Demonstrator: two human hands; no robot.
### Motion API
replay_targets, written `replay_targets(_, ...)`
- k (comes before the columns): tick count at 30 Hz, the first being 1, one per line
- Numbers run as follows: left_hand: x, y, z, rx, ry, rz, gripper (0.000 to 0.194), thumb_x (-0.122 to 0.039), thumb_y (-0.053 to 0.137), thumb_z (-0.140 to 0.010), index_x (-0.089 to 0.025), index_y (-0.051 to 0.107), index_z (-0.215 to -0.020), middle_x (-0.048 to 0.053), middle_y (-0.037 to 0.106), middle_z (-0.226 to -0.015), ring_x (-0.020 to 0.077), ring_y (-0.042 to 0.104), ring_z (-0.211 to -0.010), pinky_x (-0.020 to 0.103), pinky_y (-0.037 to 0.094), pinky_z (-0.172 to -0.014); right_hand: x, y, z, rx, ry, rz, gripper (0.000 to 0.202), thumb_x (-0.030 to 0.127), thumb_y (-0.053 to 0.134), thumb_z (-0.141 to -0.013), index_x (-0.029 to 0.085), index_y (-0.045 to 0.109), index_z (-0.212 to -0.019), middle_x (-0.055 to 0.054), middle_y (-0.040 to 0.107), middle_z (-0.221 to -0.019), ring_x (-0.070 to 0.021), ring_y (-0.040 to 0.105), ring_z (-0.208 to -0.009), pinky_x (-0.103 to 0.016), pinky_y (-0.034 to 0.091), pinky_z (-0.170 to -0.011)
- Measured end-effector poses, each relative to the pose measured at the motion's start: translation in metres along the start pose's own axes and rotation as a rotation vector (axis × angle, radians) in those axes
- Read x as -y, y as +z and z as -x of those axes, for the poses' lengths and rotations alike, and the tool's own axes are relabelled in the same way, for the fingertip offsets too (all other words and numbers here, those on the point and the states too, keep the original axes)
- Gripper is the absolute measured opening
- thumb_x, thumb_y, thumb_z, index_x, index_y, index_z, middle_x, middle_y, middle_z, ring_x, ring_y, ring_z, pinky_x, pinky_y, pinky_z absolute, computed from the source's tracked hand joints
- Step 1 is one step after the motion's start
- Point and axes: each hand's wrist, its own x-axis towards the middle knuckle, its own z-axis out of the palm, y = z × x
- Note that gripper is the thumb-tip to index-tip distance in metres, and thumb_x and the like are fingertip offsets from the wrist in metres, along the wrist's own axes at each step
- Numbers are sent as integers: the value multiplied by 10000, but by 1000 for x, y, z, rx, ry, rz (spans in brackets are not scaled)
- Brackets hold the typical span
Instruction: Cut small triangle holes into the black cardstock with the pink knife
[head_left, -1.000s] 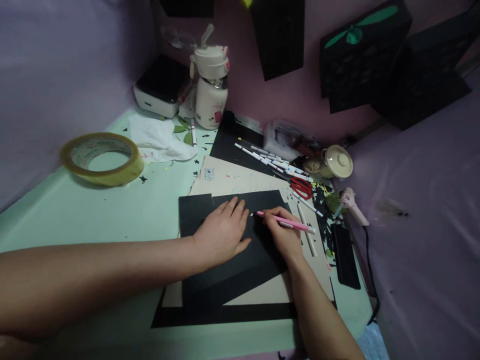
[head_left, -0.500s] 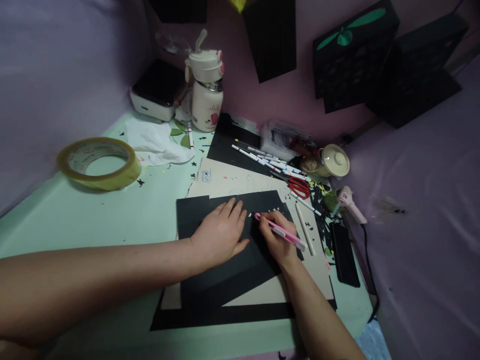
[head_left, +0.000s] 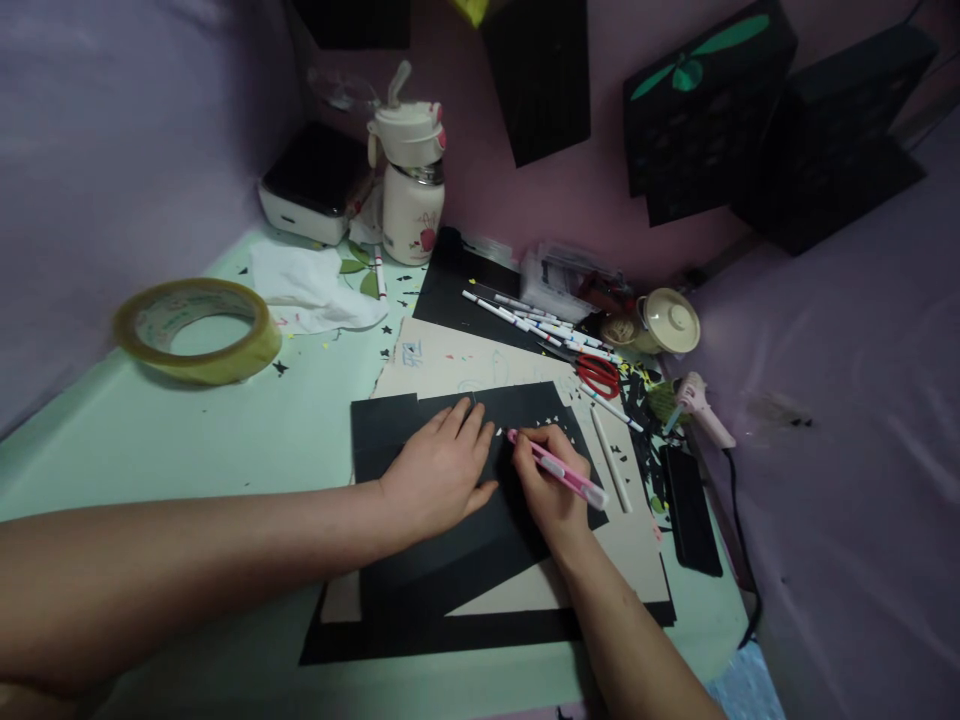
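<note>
Now the right hand (head_left: 551, 485) has tilted the pink cutter (head_left: 559, 468) steeper.

Your left hand (head_left: 442, 470) and right hand (head_left: 551, 485) are both bare: no glove, ring, watch or band shows on either. Your left forearm is uncovered along its whole visible length, from the wrist to the near left edge of the view, with no sleeve or cuff in sight. Your right forearm is likewise unsleeved down to the near edge. Fingernails on the left hand are short and plain; those on the right cannot be made out.
</note>
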Motion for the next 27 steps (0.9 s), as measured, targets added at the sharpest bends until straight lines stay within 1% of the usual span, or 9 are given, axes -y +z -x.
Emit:
replay_targets(3,-2,-1,0,20,-11,10,584,-452,477,-905,-68,526,-1343,230,460,-1425,380,397,-1342,454,364,-1074,1,3,5,-23,-55,52,130,278,579,-861,199,617,-766,5,653,-635,-118,595,-518,-212,440,-537)
replay_targets(7,-4,-3,-1,50,-16,13,589,-442,472,-910,-59,507,-1356,238,445,-1433,384,380,-1352,461,347,-1084,0,4,9,-9,-108,100,128,272,572,-869,207,606,-764,16,641,-615,-107,583,-489,-197,431,-524)
replay_targets(13,-3,-3,0,70,-10,-1,593,-446,451,-916,-60,496,-1363,239,430,-1443,389,368,-1358,464,346,-1083,-1,2,8,30,-58,74,130,261,547,-874,225,586,-755,1,652,-634,-119,572,-484,-218,434,-521)
replay_targets(17,-3,-3,0,64,-7,-8,594,-448,455,-914,-57,500,-1359,239,433,-1442,391,372,-1356,466,345,-1082,-1,4,9,27,-30,33,128,268,551,-864,229,588,-747,2,648,-633,-119,549,-476,-228,431,-517)
replay_targets(20,-4,-4,1,60,-8,-1,587,-440,457,-916,-55,505,-1357,240,441,-1435,390,379,-1351,461,352,-1079,1,4,8,20,37,-30,144,273,566,-848,222,591,-715,13,617,-597,-118,534,-483,-229,425,-515)
replay_targets(23,-2,-4,1,48,-3,3,584,-442,467,-913,-56,516,-1349,240,446,-1432,388,390,-1344,461,364,-1070,-1,-4,1,-8,185,-199,136,302,594,-833,206,628,-742,3,630,-635,-132,564,-553,-234,446,-536)
replay_targets(25,0,-4,0,34,6,13,580,-449,470,-912,-65,523,-1344,232,448,-1434,379,394,-1344,458,365,-1070,-6,-15,-7,43,262,-338,142,333,626,-823,201,672,-848,-14,670,-731,-144,599,-631,-242,472,-576)
replay_targets(27,4,-2,-2,22,24,33,573,-455,471,-913,-82,525,-1344,219,445,-1441,366,389,-1351,453,359,-1077,-14,-27,-17,171,293,-410,182,340,666,-797,211,699,-922,-17,691,-786,-148,611,-670,-244,472,-591)
